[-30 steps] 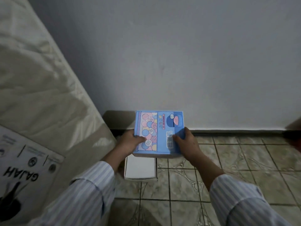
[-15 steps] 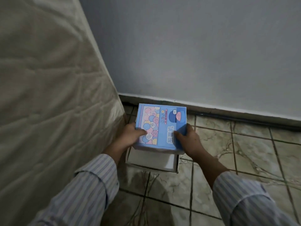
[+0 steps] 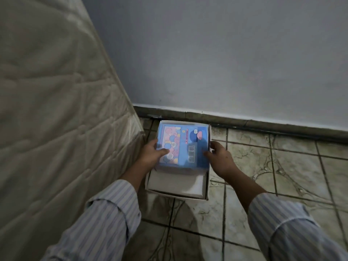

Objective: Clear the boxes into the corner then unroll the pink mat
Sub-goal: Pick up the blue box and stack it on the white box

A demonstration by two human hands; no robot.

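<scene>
2 boxes at the corner; pink mat, out of view, left to unroll.
My left hand (image 3: 152, 154) and right hand (image 3: 219, 158) grip the blue box (image 3: 183, 146) by its sides, atop the white box (image 3: 177, 185) beside the wall (image 3: 226, 53).

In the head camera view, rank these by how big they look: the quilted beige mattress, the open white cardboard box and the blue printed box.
1. quilted beige mattress: by far the largest, though also nearest the camera.
2. open white cardboard box.
3. blue printed box: it fits within the white one's outline.
</scene>
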